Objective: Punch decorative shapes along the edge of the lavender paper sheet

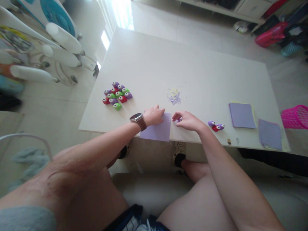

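A purple sheet of paper (pixel 156 133) lies at the table's near edge and overhangs it slightly. Small punched holes run along its right side. My left hand (pixel 154 116), with a watch on the wrist, rests on the sheet with fingers stretched out. Just right of the paper, my right hand (pixel 186 121) curls its fingers around a small purple craft punch (pixel 179 121), mostly hidden by the fingers. Beyond the hands is a pile of purple and yellow paper bits (pixel 175 97).
A group of red, green and purple punches (pixel 117 94) stands at left. Three more punches (pixel 216 126) sit right of my right hand. Farther right are a purple paper stack (pixel 242 115), a punched stack (pixel 270 134) and two tiny items (pixel 229 141). A pink basket (pixel 295 117) stands beyond the table.
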